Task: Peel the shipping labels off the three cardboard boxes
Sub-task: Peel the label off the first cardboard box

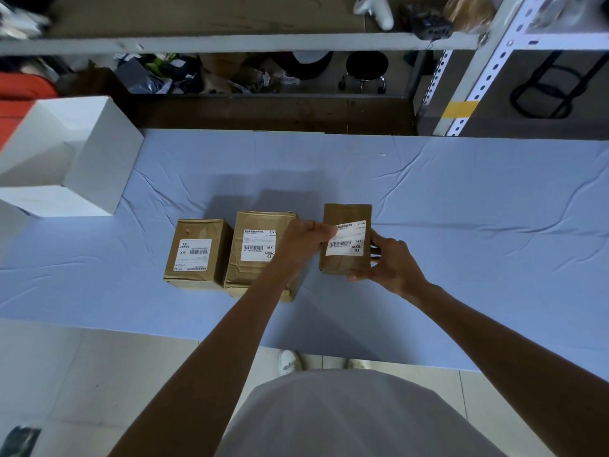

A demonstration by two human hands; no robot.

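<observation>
Peeling looks barely started here: your left hand (304,240) is pinching the top-left corner of the label (347,242) on the right box (344,267), and your right hand (392,258) grips that box's right side to brace it. I'd pull low and slow, folding the label back over itself toward the right rather than straight up, so it doesn't tear. Keep that brace firm. Middle box (253,278) and left box (194,273) sit alongside on the cloth (461,225), labels on.

Label (346,239) corner — behind left hand (301,242)
</observation>
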